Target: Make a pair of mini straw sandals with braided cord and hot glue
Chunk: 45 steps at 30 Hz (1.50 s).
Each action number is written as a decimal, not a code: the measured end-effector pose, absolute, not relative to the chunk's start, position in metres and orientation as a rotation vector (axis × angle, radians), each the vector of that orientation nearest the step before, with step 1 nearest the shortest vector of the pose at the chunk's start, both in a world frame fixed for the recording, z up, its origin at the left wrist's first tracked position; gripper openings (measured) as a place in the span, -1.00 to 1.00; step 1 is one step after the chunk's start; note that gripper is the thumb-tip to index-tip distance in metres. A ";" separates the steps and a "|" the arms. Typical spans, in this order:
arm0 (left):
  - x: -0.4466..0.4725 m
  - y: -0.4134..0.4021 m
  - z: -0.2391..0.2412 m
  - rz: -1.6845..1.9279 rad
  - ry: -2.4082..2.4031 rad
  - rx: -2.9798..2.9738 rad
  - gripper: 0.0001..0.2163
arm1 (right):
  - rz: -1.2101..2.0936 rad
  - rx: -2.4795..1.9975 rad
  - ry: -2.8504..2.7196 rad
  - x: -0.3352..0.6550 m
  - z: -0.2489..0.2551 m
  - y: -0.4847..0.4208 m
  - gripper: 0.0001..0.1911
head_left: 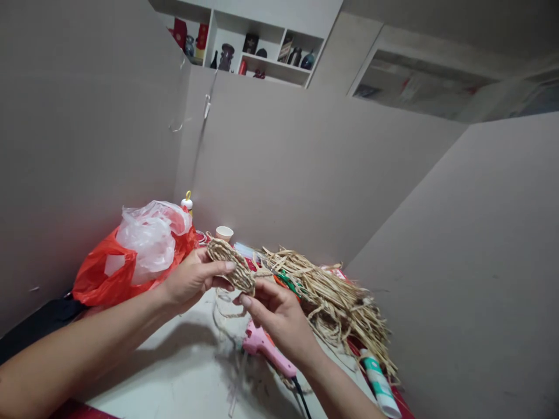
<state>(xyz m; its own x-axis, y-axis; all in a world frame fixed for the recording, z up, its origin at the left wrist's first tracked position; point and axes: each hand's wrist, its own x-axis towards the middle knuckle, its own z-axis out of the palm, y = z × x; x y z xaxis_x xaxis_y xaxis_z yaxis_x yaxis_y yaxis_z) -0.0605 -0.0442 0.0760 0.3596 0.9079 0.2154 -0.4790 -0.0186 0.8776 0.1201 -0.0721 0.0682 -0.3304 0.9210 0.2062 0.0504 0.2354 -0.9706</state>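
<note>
My left hand [192,280] grips a flat coiled piece of woven straw braid [229,263], held up above the white table [174,372]. My right hand [279,314] pinches the lower edge of the same coil, with a loose braid tail [222,314] hanging under it. Both hands have their fingers closed on the straw piece. Just below my right wrist a pink glue gun [266,346] lies on the table, its black cord running toward me.
A heap of loose straw strands [340,302] lies to the right, with a white and green tube [379,387] near it. Red and clear plastic bags [140,250] sit left. A paper cup [224,233] and a small bottle [187,202] stand behind. Grey partition walls enclose the table.
</note>
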 end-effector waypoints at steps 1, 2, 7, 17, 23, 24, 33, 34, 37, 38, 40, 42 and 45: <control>-0.059 -0.044 0.074 1.147 0.513 1.110 -0.84 | 1.224 -0.949 -1.613 0.123 0.066 -0.074 -0.78; -0.057 -0.044 0.071 1.119 0.526 1.121 -0.82 | 1.229 -0.971 -1.610 0.127 0.063 -0.076 -0.76; -0.053 -0.041 0.060 1.020 0.569 1.112 -0.77 | 1.298 -1.024 -1.578 0.141 0.043 -0.079 -0.65; -0.042 -0.029 0.033 0.983 0.607 1.042 -0.75 | 1.504 -1.030 -1.341 0.166 0.000 -0.069 -0.62; -0.039 -0.028 0.029 0.983 0.704 1.073 -0.78 | 1.477 -1.001 -1.356 0.174 0.004 -0.070 -0.55; -0.039 -0.028 0.029 0.976 0.712 1.074 -0.77 | 1.436 -1.033 -1.390 0.176 0.008 -0.071 -0.62; -0.036 -0.028 0.025 0.974 0.675 1.045 -0.84 | 0.833 -1.245 -1.782 0.190 0.016 -0.058 -0.76; -0.035 -0.027 0.024 0.977 0.665 1.050 -0.83 | 0.839 -1.251 -1.784 0.191 0.015 -0.056 -0.75; -0.035 -0.025 0.020 0.988 0.671 1.057 -0.80 | 0.902 -1.255 -1.772 0.192 0.015 -0.051 -0.73; -0.034 -0.025 0.020 0.992 0.678 1.054 -0.80 | 0.925 -1.260 -1.763 0.193 0.016 -0.050 -0.72; -0.034 -0.025 0.019 0.997 0.687 1.044 -0.82 | 0.968 -1.284 -1.763 0.194 0.020 -0.049 -0.72; -0.033 -0.026 0.019 0.993 0.694 1.037 -0.82 | 0.976 -1.306 -1.797 0.194 0.024 -0.050 -0.72; -0.031 -0.029 0.019 0.977 0.720 1.061 -0.80 | 0.959 -1.303 -1.807 0.190 0.029 -0.053 -0.69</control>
